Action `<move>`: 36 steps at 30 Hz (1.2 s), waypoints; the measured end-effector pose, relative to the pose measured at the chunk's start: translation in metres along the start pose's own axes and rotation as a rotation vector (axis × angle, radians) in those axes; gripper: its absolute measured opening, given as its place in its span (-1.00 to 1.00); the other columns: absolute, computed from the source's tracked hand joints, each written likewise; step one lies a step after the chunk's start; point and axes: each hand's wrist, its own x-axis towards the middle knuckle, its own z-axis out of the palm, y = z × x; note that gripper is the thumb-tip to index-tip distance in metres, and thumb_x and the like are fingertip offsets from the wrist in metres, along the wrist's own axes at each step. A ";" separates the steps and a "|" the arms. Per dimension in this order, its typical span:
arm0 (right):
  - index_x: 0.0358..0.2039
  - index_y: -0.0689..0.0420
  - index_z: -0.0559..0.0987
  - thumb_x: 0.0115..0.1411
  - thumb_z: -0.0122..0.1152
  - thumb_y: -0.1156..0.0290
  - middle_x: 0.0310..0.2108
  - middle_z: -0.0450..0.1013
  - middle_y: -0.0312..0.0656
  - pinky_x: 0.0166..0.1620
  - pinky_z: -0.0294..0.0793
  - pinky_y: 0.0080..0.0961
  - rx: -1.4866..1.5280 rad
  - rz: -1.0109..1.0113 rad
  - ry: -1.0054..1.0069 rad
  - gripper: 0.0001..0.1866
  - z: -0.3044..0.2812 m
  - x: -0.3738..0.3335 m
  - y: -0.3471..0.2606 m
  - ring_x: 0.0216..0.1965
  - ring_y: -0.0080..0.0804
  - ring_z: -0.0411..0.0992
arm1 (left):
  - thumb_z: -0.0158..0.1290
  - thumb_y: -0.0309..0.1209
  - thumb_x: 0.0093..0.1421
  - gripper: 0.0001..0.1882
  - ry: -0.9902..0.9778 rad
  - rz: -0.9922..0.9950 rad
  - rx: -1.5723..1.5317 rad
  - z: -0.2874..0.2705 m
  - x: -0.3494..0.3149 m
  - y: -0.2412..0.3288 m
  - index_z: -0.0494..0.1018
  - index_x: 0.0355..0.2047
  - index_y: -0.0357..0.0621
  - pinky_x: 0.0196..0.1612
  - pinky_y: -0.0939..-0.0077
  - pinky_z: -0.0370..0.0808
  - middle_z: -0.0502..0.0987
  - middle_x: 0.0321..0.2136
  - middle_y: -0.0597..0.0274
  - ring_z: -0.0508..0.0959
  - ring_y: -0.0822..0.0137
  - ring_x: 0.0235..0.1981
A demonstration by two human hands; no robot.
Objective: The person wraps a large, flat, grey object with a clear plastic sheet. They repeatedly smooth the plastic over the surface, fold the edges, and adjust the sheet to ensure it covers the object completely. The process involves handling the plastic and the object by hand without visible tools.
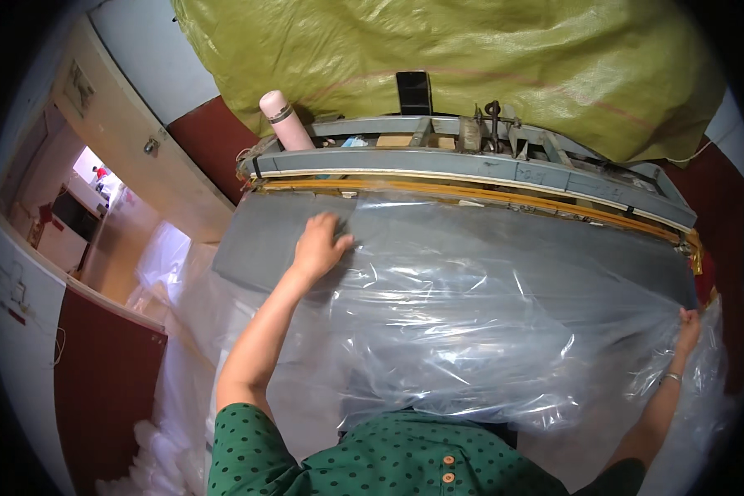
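Clear plastic film [438, 331] lies wrinkled over the grey work surface [264, 240] and hangs over its near edge toward my body. My left hand [318, 246] is over the left part of the surface, beside the film's left edge. Its thumb stands apart from the fingers, it is slightly blurred, and no held thing shows in it. At the far right corner, my right hand [688, 329] is closed, pinching the film's edge.
A grey metal frame [471, 165] with an orange strip [438, 192] runs behind the surface. It bears a pink bottle [285, 120], a dark phone [413, 93] and a metal clamp [493, 128]. Yellow-green sheeting [471, 50] hangs behind. More film [169, 388] piles left, near an open door [140, 124].
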 end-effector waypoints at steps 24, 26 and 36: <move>-0.51 0.16 0.38 0.16 0.05 0.11 -0.63 0.32 -0.24 -0.42 0.28 -0.49 -0.028 0.087 -0.009 -0.65 -0.015 -0.011 -0.009 -0.57 -0.45 0.24 | 0.04 -0.45 0.07 -0.75 -0.004 -0.223 0.076 -0.093 -0.074 -0.067 0.42 -0.22 -0.25 -0.05 0.31 0.35 0.45 -0.19 -0.04 0.42 0.02 -0.11; -0.52 0.18 0.38 0.16 0.06 0.12 -0.63 0.30 -0.27 -0.42 0.27 -0.50 -0.007 0.086 -0.012 -0.65 -0.013 -0.010 -0.010 -0.57 -0.50 0.23 | 0.02 -0.43 0.09 -0.69 -0.081 0.040 -0.081 -0.061 -0.021 -0.009 0.39 -0.14 -0.25 0.03 0.32 0.30 0.38 -0.04 0.02 0.36 0.04 -0.02; -0.41 0.17 0.49 0.16 0.10 0.20 -0.51 0.31 -0.43 -0.28 0.24 -0.70 0.381 0.106 0.047 -0.74 -0.093 0.004 0.055 -0.43 -0.64 0.21 | 0.08 -0.39 0.02 -0.80 -0.085 -0.247 -0.167 0.047 0.023 0.004 0.45 -0.32 -0.14 -0.31 0.24 0.42 0.52 -0.36 0.16 0.50 0.09 -0.30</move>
